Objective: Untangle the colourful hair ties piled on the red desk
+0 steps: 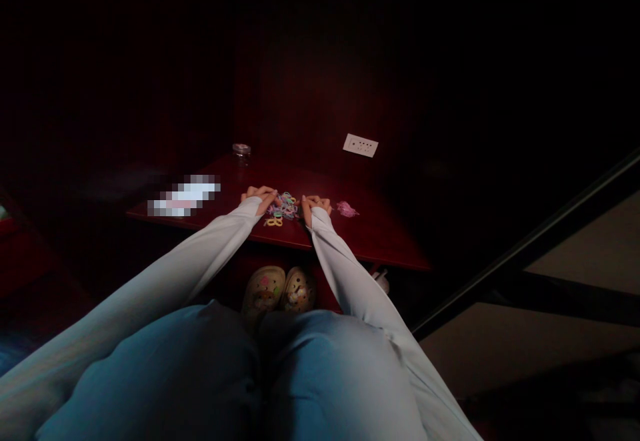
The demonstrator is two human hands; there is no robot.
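Note:
A small heap of thin, many-coloured elastic hair ties (286,206) lies on the dark red table between my two hands. My left hand (260,197) rests at the heap's left side, fingers bent inward and fingertips close to the ties. On the other side is my right hand (317,205), its fingers curled together and the thumb side facing the heap. Whatever either hand may pinch is too small to make out. A few yellow ties (273,222) sit apart, nearer the table's front edge. Just right of my right hand lies a pink bundle of similar bands (347,209).
A clear lidded jar (241,154) stands at the back left of the table (380,241). Left of my hands is a bright pixelated object (185,195). A white socket plate (361,145) is on the wall behind. Below the front edge are clog-style shoes (263,287).

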